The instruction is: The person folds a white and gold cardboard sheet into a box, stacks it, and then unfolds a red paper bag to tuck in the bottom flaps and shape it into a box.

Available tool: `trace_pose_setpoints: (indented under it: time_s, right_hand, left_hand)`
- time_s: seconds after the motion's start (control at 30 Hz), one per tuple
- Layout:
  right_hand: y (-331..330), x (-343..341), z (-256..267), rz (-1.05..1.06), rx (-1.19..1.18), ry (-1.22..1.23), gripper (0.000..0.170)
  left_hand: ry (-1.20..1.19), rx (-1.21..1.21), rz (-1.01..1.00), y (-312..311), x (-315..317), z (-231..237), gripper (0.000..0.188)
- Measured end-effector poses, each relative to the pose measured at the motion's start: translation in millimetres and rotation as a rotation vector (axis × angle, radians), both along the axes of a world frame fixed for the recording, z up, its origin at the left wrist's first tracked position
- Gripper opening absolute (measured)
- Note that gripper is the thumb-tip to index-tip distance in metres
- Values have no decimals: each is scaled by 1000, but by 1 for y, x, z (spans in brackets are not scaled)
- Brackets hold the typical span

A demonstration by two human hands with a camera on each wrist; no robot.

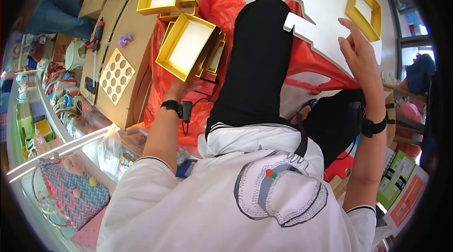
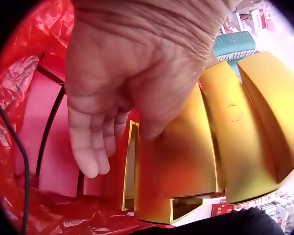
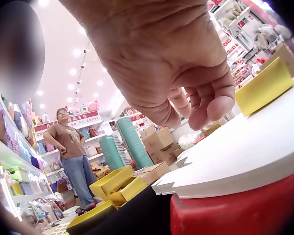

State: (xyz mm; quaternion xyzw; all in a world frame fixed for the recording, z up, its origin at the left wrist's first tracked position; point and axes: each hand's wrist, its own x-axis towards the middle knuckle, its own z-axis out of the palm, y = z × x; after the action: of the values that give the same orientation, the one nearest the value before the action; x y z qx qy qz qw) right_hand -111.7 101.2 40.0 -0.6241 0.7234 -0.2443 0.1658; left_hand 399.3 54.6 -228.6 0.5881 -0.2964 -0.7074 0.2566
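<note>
My left hand reaches down into a red plastic bag, fingers hanging loosely beside several pink boxes. Its thumb is right at the edge of a gold box standing on its side. In the head view that left hand is partly hidden under a stack of open gold box trays with white insides. My right hand hovers over a white board, its fingers loosely bent and holding nothing. Beyond its fingers, a gold box frame lies on the board.
The white board rests on a red plastic stool. Cardboard boxes at left carry a card with round holes and a screwdriver-like tool. A person stands in the background near shelves.
</note>
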Motion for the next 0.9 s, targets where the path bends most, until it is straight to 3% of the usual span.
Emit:
trace_pose_setpoints:
  time_s: [0.17,0.27,0.37,0.47,0.5,0.9]
  right_hand:
    - [2,13,-2,29,28,-25,41]
    - [0,23,-4,69,18,-21,41]
    - [-2,39,-7,121,-11,-43,41]
    - [-1,56,-9,157,1,-52,38]
    - [-1,59,-11,183,-17,-38,38]
    - [3,64,-19,240,10,-29,37]
  left_hand:
    - [82,98,-31,-2,-4,-49,51]
    - [-28,158,-34,-6,-28,-39,51]
    - [-27,133,-15,-4,-25,-66,49]
    - [-124,73,-120,-3,-24,-73,47]
    - [-119,152,-69,-7,-26,-82,45]
    - [-255,110,-38,18,-40,-41,36]
